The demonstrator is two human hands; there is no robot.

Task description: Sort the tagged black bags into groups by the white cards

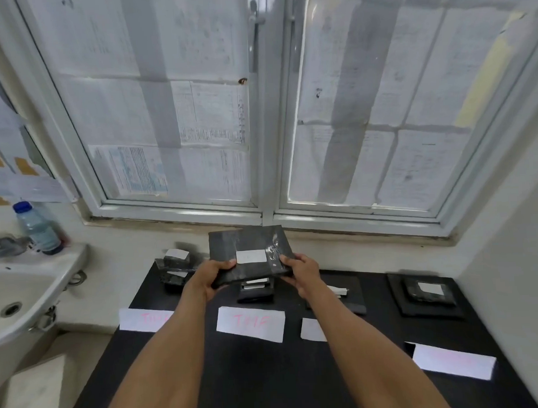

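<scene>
Head view: my left hand (214, 275) and right hand (300, 273) pinch the near corners of a black bag (247, 240), held above the middle pile (255, 292) behind the card (250, 324). The glossy wrap could slip (I grip only its edge), or I misread its tag (251, 256) and misfile it.

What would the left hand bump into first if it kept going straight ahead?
The left hand grips the black bag; going on, bag and hand would probably meet the wall under the window, though depth is unclear.
</scene>
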